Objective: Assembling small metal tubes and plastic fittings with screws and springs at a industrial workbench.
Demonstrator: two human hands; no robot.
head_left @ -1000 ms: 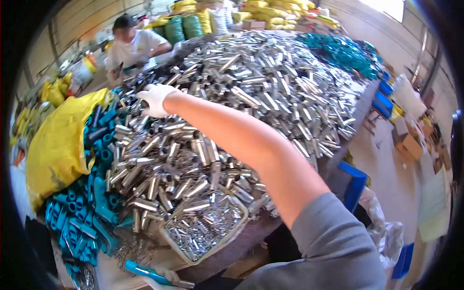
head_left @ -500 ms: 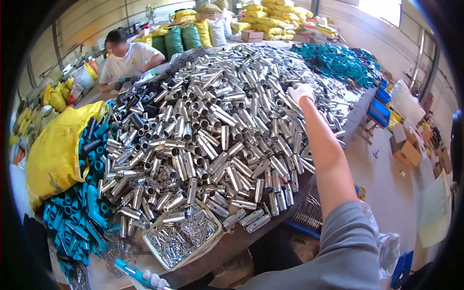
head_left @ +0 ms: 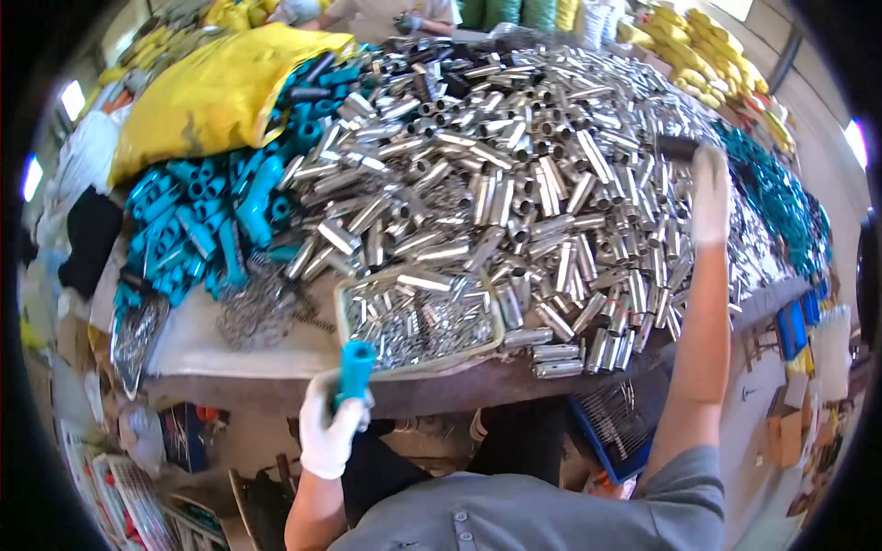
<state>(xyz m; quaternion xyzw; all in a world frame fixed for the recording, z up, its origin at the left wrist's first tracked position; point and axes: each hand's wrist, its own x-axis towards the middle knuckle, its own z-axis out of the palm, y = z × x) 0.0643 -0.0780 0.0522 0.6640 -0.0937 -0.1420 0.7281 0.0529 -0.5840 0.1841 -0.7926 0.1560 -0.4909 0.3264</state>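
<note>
- My left hand (head_left: 329, 430), in a white glove, grasps a teal tube (head_left: 356, 369) with its open end up; it stands in front of the left part of the tray (head_left: 441, 364).
- My right hand (head_left: 710, 197), gloved too, is well beyond the tray to its right. A dark piece (head_left: 677, 147) meets my fingers there, but it is blurred and I cannot tell whether I grip it.
- Shiny metal tubes (head_left: 597, 156) heap up behind the tray and to its right.
- Thin wire pieces (head_left: 253, 308) lie tangled just left of the tray; past them, teal parts (head_left: 262, 197) spill beneath a yellow sack (head_left: 202, 92).
- Lower than the tray, to its right, a blue crate (head_left: 593, 443) holds metal rods.
- Far behind the tray, a co-worker's gloved hand (head_left: 409, 20) shows.
</note>
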